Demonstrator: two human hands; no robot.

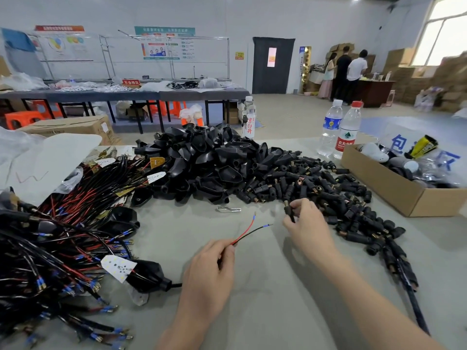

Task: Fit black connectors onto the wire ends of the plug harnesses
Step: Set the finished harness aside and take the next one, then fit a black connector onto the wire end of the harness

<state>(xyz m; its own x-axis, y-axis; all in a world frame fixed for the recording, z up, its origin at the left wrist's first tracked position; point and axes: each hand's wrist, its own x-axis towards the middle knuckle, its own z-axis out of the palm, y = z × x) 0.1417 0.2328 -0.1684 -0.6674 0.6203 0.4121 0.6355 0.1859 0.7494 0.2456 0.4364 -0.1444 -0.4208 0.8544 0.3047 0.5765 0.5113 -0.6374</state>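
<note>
Aloft: two wires (244, 230), one connector (288, 211).

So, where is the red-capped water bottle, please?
In the head view, the red-capped bottle stands right of centre, beside the blue-labelled bottle and just behind the cardboard box.

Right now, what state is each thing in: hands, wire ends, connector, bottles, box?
left hand: grips the wire pair.
right hand: pinches one black connector.
black connector: held, not yet on a wire.
wire pair: ends free, splayed, blue-tipped.
red-capped bottle: upright, capped.
cardboard box: open, full.
</note>
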